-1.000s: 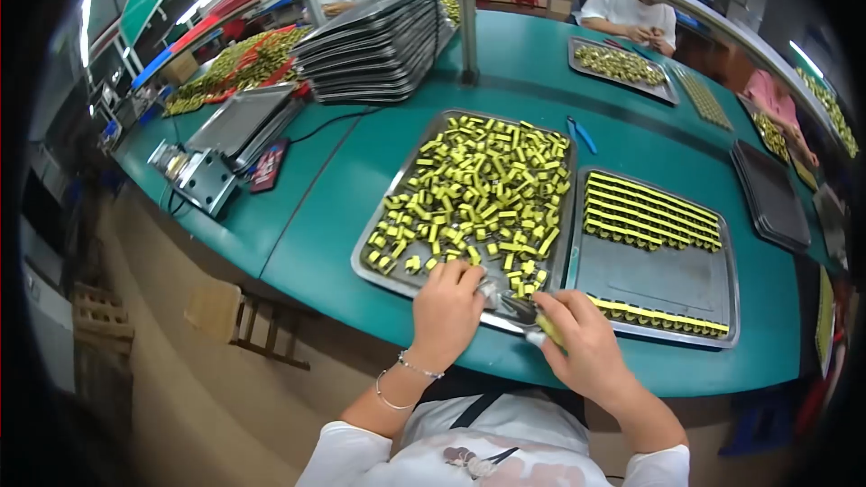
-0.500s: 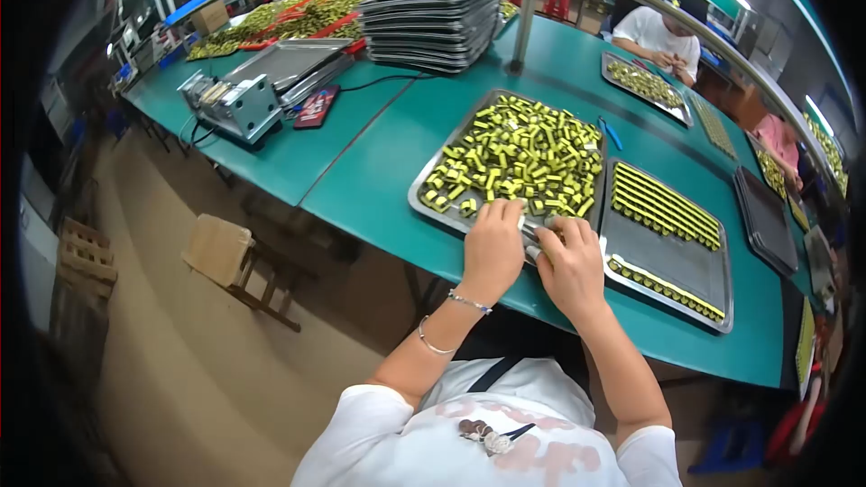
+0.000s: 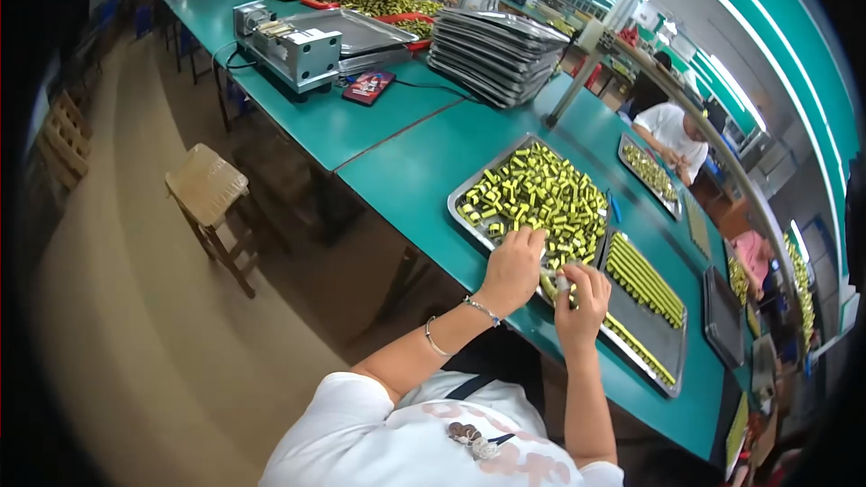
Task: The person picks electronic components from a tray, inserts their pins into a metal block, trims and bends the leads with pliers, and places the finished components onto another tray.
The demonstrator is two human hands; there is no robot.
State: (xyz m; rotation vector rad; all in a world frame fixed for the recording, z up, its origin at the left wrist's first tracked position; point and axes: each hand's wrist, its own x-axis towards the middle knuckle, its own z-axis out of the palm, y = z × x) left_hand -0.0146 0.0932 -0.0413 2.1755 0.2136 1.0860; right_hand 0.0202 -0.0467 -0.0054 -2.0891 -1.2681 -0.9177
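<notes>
A metal tray (image 3: pixel 458 203) carries a loose heap of small yellow-and-black blocks (image 3: pixel 541 198). At its near edge my left hand (image 3: pixel 512 271) is closed, fingertips pinched low over the blocks; what they hold, if anything, is hidden. Just to the right, my right hand (image 3: pixel 585 302) pinches what looks like one small yellow-and-black block (image 3: pixel 573 298). White coverings show on some fingertips. Beside the heap, a second tray (image 3: pixel 663 343) holds several straight rows of blocks (image 3: pixel 645 280) at its far side and a single row (image 3: pixel 639 347) along its near side.
Blue-handled pliers (image 3: pixel 615 206) lie behind the trays. A stack of metal trays (image 3: pixel 494 54), a phone-like red item (image 3: pixel 368 87) and a metal device (image 3: pixel 287 50) stand leftward on the green table (image 3: pixel 397 162). A wooden stool (image 3: pixel 207 185) is on the floor. Co-workers (image 3: pixel 672 135) sit opposite.
The view has turned and tilted, so the table slants more steeply. My hands were close together at the tray's near edge; now they are slightly farther apart, and a block shows at my right fingers.
</notes>
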